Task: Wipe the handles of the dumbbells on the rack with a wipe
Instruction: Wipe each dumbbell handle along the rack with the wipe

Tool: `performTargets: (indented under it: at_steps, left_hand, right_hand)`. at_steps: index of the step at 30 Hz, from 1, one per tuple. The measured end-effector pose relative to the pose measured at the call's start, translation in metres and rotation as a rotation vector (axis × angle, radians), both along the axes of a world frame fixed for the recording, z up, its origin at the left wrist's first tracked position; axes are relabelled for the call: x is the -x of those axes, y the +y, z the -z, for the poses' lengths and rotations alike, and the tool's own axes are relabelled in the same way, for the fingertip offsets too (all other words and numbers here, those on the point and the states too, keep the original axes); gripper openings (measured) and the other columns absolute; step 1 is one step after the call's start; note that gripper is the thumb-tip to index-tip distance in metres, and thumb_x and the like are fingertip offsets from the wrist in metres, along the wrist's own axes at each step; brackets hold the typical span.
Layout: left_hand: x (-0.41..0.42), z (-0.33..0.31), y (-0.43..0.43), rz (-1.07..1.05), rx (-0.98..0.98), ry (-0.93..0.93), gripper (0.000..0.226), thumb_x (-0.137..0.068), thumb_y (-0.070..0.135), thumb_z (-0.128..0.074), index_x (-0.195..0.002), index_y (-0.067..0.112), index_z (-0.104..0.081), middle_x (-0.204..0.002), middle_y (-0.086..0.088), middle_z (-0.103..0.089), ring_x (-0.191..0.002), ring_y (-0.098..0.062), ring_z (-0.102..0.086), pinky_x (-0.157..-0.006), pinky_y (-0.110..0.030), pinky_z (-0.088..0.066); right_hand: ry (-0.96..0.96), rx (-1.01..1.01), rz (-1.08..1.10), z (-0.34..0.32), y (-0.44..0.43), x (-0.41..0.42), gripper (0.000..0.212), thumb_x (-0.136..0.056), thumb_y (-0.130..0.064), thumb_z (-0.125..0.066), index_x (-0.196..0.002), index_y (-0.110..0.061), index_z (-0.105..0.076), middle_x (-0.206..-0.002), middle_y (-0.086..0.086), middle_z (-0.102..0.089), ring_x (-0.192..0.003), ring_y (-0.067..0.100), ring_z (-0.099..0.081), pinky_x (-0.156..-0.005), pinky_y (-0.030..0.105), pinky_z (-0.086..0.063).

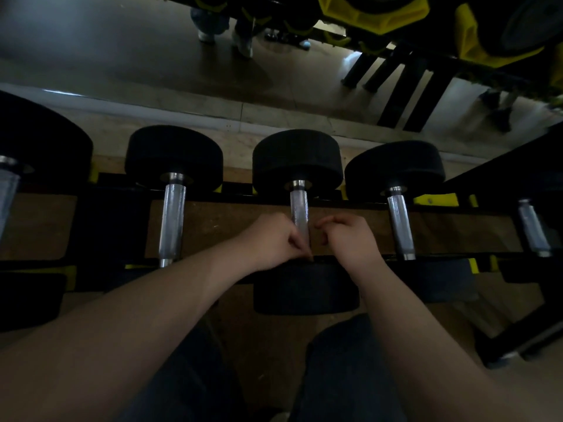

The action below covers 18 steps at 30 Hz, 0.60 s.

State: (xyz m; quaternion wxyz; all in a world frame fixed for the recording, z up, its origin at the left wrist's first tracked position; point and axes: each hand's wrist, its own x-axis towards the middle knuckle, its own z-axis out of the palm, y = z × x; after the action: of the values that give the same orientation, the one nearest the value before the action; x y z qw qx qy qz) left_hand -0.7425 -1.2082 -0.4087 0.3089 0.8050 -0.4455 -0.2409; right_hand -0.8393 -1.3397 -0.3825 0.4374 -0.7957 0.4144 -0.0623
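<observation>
Several black dumbbells with chrome handles lie side by side on a black and yellow rack. Both my hands are at the middle dumbbell's handle. A pale thin wipe seems to lie around that handle, though the dim light makes this hard to confirm. My left hand pinches at the handle's near end, fingers closed against it. Just right of the handle, my right hand has its fingers curled, and I cannot tell whether it holds anything. The near weight head sits under my wrists.
Neighbouring handles stand left and right of the middle one, with another at the far right. A large black weight is at the far left. A mirror behind the rack reflects a person's shoes and yellow equipment. My knees are below.
</observation>
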Motion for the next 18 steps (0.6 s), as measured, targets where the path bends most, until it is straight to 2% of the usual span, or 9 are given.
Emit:
performTargets:
  at_steps: [2, 5, 7, 9, 11, 13, 15, 18]
  left_hand:
    - [0.000, 0.002, 0.002, -0.070, 0.055, 0.011, 0.012, -0.084, 0.034, -0.077, -0.094, 0.027, -0.080, -0.095, 0.014, -0.074, -0.089, 0.003, -0.063, -0.085, -0.016, -0.047]
    - [-0.010, 0.002, -0.002, -0.417, 0.219, 0.052, 0.010, -0.090, 0.031, -0.072, -0.098, 0.028, -0.078, -0.095, 0.020, -0.068, -0.085, 0.008, -0.058, -0.083, -0.014, -0.045]
    - [-0.010, 0.004, -0.004, -0.524, 0.261, 0.352, 0.009, -0.093, 0.022, -0.070, -0.099, 0.024, -0.076, -0.098, 0.012, -0.071, -0.083, 0.001, -0.066, -0.082, -0.019, -0.055]
    - [0.001, 0.004, 0.001, -0.504, 0.173, 0.591, 0.009, -0.093, 0.016, -0.069, -0.098, 0.022, -0.074, -0.101, 0.002, -0.073, -0.087, -0.008, -0.070, -0.082, -0.029, -0.061]
    - [0.010, 0.005, 0.005, -0.447, -0.002, 0.559, 0.009, -0.090, 0.017, -0.072, -0.095, 0.024, -0.073, -0.098, 0.005, -0.070, -0.090, -0.008, -0.066, -0.081, -0.027, -0.055]
    - [0.008, 0.005, 0.002, -0.500, -0.019, 0.581, 0.012, -0.087, 0.012, -0.074, -0.094, 0.021, -0.073, -0.094, 0.004, -0.070, -0.089, -0.009, -0.064, -0.070, -0.022, -0.050]
    - [-0.003, 0.002, -0.010, -0.626, 0.116, 0.749, 0.019, -0.086, 0.000, -0.072, -0.101, 0.012, -0.072, -0.098, -0.008, -0.071, -0.090, -0.017, -0.069, -0.063, -0.022, -0.056]
    - [-0.025, -0.003, -0.030, -0.792, 0.307, 0.921, 0.018, -0.087, -0.011, -0.064, -0.091, 0.007, -0.068, -0.103, -0.019, -0.071, -0.088, -0.025, -0.070, -0.066, -0.029, -0.059]
  right_hand:
    - [0.000, 0.009, 0.005, 0.000, 0.000, 0.001, 0.024, -0.091, -0.014, -0.052, -0.083, -0.025, -0.072, -0.081, -0.001, -0.070, -0.078, 0.017, -0.065, -0.062, 0.027, -0.042]
    - [-0.003, 0.003, 0.017, -0.003, 0.001, 0.002, 0.025, -0.093, -0.015, -0.052, -0.086, -0.026, -0.073, -0.081, -0.001, -0.070, -0.072, 0.014, -0.063, -0.059, 0.026, -0.042]
    - [-0.011, -0.003, 0.028, -0.002, 0.000, 0.001, 0.024, -0.093, -0.016, -0.052, -0.089, -0.026, -0.074, -0.084, -0.002, -0.071, -0.075, 0.013, -0.064, -0.060, 0.026, -0.044]
    - [-0.009, 0.001, 0.021, -0.001, 0.000, 0.001, 0.024, -0.093, -0.016, -0.052, -0.090, -0.025, -0.074, -0.088, -0.003, -0.071, -0.081, 0.013, -0.065, -0.063, 0.026, -0.045]
    - [-0.004, 0.003, 0.020, 0.000, -0.001, 0.001, 0.024, -0.092, -0.016, -0.052, -0.089, -0.025, -0.074, -0.088, -0.003, -0.071, -0.083, 0.013, -0.065, -0.064, 0.026, -0.045]
    - [0.004, -0.006, 0.022, 0.001, -0.001, 0.001, 0.024, -0.091, -0.016, -0.052, -0.089, -0.025, -0.074, -0.085, -0.001, -0.071, -0.080, 0.015, -0.065, -0.062, 0.026, -0.045]
    - [0.010, -0.012, 0.026, 0.001, -0.002, 0.000, 0.024, -0.090, -0.015, -0.051, -0.090, -0.024, -0.074, -0.083, 0.001, -0.071, -0.076, 0.016, -0.065, -0.060, 0.026, -0.044]
    - [-0.005, -0.007, 0.042, 0.001, -0.003, 0.000, 0.023, -0.091, -0.016, -0.052, -0.091, -0.022, -0.074, -0.081, 0.000, -0.071, -0.074, 0.016, -0.065, -0.059, 0.025, -0.044]
